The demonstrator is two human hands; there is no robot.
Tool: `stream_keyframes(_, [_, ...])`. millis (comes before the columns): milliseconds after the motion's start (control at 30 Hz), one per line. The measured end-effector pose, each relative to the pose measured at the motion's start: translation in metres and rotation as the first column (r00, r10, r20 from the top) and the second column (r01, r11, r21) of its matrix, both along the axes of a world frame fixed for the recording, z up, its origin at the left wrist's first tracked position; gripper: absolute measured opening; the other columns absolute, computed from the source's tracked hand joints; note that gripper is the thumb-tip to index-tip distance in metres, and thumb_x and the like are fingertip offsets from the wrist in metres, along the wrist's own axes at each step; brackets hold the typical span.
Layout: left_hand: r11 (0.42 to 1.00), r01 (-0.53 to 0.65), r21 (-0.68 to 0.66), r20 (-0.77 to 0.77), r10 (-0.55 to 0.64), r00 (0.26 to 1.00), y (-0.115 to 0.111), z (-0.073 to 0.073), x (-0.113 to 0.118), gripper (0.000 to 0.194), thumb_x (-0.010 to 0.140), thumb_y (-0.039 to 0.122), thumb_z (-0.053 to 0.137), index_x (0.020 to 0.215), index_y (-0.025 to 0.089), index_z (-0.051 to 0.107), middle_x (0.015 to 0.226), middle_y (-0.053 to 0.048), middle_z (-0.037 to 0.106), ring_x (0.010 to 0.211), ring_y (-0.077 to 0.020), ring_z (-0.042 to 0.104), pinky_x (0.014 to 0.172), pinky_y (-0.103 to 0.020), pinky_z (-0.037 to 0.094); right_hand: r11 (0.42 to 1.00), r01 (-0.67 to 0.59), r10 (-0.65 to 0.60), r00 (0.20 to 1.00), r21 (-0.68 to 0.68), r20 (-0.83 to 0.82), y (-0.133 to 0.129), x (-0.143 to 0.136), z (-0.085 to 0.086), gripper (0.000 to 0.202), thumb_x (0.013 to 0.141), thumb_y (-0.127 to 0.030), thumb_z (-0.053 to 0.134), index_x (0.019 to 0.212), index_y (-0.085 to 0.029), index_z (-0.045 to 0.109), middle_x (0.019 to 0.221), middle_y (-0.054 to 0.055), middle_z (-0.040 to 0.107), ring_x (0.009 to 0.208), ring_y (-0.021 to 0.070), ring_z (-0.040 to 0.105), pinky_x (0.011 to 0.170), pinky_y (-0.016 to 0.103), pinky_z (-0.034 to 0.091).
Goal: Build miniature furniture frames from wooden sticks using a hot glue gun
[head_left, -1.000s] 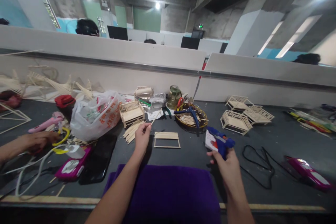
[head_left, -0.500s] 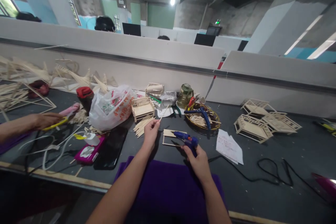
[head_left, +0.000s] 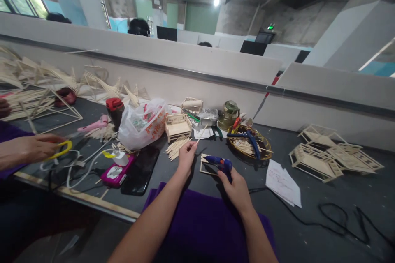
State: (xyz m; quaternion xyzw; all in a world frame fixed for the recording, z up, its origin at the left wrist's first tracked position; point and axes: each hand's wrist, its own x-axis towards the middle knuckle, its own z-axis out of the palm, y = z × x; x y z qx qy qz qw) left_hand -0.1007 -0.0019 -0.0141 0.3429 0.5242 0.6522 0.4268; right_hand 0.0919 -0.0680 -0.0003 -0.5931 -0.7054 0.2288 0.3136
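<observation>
Between its fingertips my left hand pinches a thin wooden stick, which points up and away. My right hand is wrapped round a blue glue gun. The gun's nozzle points left, over a small flat frame of sticks lying on the dark table. Loose sticks lie in a pile left of my left hand, in front of a small wooden stick bench. Part of the frame is hidden behind the gun.
A wicker basket holds sticks and a blue tool. Paper notes and finished stick pieces lie to the right. Leftward are a black phone, a plastic bag and another person's hand with a yellow-handled tool.
The view has turned left, so the table's things appear further right. The other person's hand has moved, and a second hand shows at the left edge. My hands keep their hold.
</observation>
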Motion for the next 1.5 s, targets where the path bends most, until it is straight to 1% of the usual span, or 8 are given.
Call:
stream_keyframes(267, [1.0,0.021,0.012,0.048,-0.022,0.999,-0.002,0.007,-0.003,0.036,0.066,0.046,0.069,0.082,0.013,0.069,0.063,0.001,0.057,0.055,-0.0094,0.044,0.051,-0.022,0.033,0.918,0.392,-0.375,0.907,0.061,-0.19,-0.009,0.019,0.007,0.05,0.081,-0.054,0.055,0.112,-0.016,0.065,0.1,0.012,0.071,0.093,0.0276,0.063,0.081,0.036,0.047])
stream_keyframes(433, [0.998,0.047,0.029,0.055,-0.049,0.997,-0.002,0.011,-0.002,0.042,0.064,0.051,0.07,0.082,0.013,0.066,0.062,0.002,0.054,0.053,-0.0081,0.042,0.051,-0.021,0.032,0.824,0.534,-0.453,0.427,-0.186,-0.782,-0.015,0.077,0.025,0.039,0.074,-0.047,0.066,0.097,-0.016,0.063,0.079,0.002,0.065,0.057,0.0121,0.053,0.057,0.027,0.049])
stream_keyframes(500, [0.998,0.063,0.027,0.054,-0.064,0.996,-0.002,0.012,-0.001,0.043,0.064,0.052,0.07,0.082,0.013,0.066,0.061,0.003,0.053,0.053,-0.0081,0.042,0.051,-0.021,0.033,0.837,0.459,-0.424,0.202,-0.297,-0.883,-0.013,0.108,0.026,0.03,0.072,-0.037,0.068,0.093,-0.017,0.061,0.075,-0.001,0.061,0.059,0.0106,0.055,0.059,0.025,0.052])
stream_keyframes(600, [0.997,0.077,0.029,0.039,-0.078,0.996,-0.002,0.012,0.0,0.045,0.063,0.054,0.07,0.082,0.014,0.066,0.061,0.003,0.053,0.053,-0.0082,0.043,0.051,-0.021,0.034,0.826,0.381,-0.467,0.053,-0.414,-0.883,-0.005,0.144,0.023,0.016,0.072,-0.024,0.064,0.085,-0.017,0.058,0.072,-0.002,0.058,0.061,0.0101,0.057,0.062,0.025,0.055])
stream_keyframes(867, [0.997,0.075,0.014,0.033,-0.076,0.997,-0.002,0.011,-0.001,0.05,0.058,0.057,0.073,0.082,0.013,0.066,0.062,0.003,0.053,0.054,-0.0084,0.044,0.051,-0.02,0.034,0.804,0.334,-0.522,0.0,-0.492,-0.853,-0.003,0.148,0.006,0.014,0.067,-0.012,0.059,0.081,-0.016,0.058,0.083,0.004,0.064,0.073,0.0139,0.062,0.066,0.028,0.056])
stream_keyframes(1133, [0.996,0.086,0.016,0.011,-0.087,0.996,-0.002,0.011,-0.003,0.051,0.057,0.055,0.075,0.085,0.013,0.068,0.065,0.002,0.056,0.054,-0.0076,0.043,0.05,-0.02,0.034,0.749,0.576,-0.529,0.224,-0.327,-0.818,-0.039,0.157,0.013,0.049,0.059,-0.023,0.079,0.104,-0.019,0.059,0.094,-0.001,0.063,0.079,0.01,0.061,0.068,0.018,0.052])
stream_keyframes(1300, [0.995,0.097,-0.003,0.026,-0.097,0.995,-0.002,0.009,-0.004,0.05,0.058,0.054,0.075,0.087,0.013,0.068,0.064,0.003,0.054,0.055,-0.0077,0.043,0.051,-0.02,0.034,0.677,0.631,-0.519,0.045,-0.378,-0.854,0.024,0.213,0.037,0.018,0.069,-0.014,0.056,0.087,-0.016,0.054,0.091,0.005,0.061,0.083,0.0126,0.063,0.083,0.031,0.054])
stream_keyframes(1500, [0.995,0.095,-0.003,0.016,-0.095,0.995,-0.001,0.007,-0.005,0.05,0.059,0.054,0.075,0.086,0.013,0.067,0.064,0.002,0.055,0.055,-0.0079,0.044,0.051,-0.02,0.034,0.598,0.688,-0.656,0.127,-0.41,-0.744,0.102,0.261,0.033,0.017,0.071,-0.008,0.041,0.081,-0.014,0.053,0.093,0.008,0.061,0.078,0.0152,0.061,0.077,0.042,0.052])
